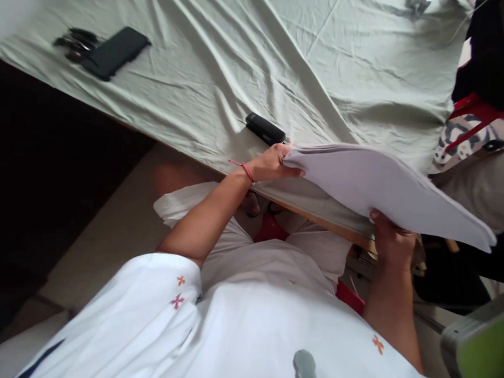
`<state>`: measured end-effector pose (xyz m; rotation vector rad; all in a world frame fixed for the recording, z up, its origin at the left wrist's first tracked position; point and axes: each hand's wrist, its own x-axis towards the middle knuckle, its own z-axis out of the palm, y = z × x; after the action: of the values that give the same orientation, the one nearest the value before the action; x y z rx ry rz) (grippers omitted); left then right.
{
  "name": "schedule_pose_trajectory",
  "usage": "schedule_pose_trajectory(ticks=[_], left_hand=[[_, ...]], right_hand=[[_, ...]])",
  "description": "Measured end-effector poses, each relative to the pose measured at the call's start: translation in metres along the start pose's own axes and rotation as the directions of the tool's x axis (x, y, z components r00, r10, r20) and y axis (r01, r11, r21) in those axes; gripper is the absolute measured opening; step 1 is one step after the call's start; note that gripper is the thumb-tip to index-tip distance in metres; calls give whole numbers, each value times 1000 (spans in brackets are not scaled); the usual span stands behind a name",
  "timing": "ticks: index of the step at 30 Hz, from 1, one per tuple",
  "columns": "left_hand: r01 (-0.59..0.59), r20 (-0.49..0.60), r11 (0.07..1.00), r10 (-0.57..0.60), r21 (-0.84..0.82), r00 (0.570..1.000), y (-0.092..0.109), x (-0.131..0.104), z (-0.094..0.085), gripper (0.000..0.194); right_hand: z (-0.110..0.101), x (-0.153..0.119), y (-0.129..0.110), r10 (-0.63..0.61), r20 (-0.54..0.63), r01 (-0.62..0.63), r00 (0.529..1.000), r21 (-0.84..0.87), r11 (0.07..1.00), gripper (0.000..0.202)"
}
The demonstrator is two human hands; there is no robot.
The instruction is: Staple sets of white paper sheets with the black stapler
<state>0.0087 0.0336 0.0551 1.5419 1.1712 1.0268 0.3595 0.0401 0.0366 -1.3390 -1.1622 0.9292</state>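
A bent stack of white paper sheets [371, 179] spans the space between my hands, over the table's near edge. My left hand [276, 163], with a red string on the wrist, pinches the stack's left end, thumb on top. Lower down, my right hand [392, 236] grips the near edge with its thumb over the sheets; its other fingers are hidden beneath. Just beyond my left hand a black stapler [265, 129] lies on the cloth.
A pale green wrinkled cloth [198, 80] covers the table. A black phone-like case [117, 53] lies at the far left beside a blurred bunch of keys [75, 43]. At right are a panda-print bag [473, 134] and a green-and-grey chair part [484, 335].
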Motion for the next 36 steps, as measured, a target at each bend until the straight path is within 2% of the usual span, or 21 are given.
schedule_pose_trajectory(ticks=[3, 11, 16, 20, 24, 27, 31, 36], left_hand=[[28, 46, 999, -27, -28, 999, -4, -1, -2, 30], [82, -53, 996, -84, -29, 995, -21, -1, 9, 27], [125, -28, 991, -127, -55, 992, -18, 3, 7, 34], [146, -30, 972, -154, -185, 988, -13, 5, 4, 41], [234, -10, 931, -247, -280, 969, -7, 3, 4, 36], [261, -76, 927, -291, -269, 954, -5, -3, 0, 27], [299, -210, 940, -330, -166, 921, -5, -15, -12, 10], [375, -370, 925, -369, -58, 853, -7, -25, -19, 24]], right_hand=[[4, -2, -1, -46, 25, 47, 999, -16, 999, 64], [10, -5, -4, -32, -8, 29, 999, -188, 982, 58], [10, -3, -3, -14, 0, 14, 1000, -96, 995, 49], [12, 0, -1, 83, -9, -82, 997, 60, 995, 45], [21, 2, -5, 171, -66, -162, 983, 126, 979, 45], [26, 4, -12, 243, -86, -230, 966, 136, 964, 47], [31, 10, -22, 312, -69, -307, 948, 80, 948, 49], [43, 15, -27, 333, -11, -332, 943, 47, 942, 48]])
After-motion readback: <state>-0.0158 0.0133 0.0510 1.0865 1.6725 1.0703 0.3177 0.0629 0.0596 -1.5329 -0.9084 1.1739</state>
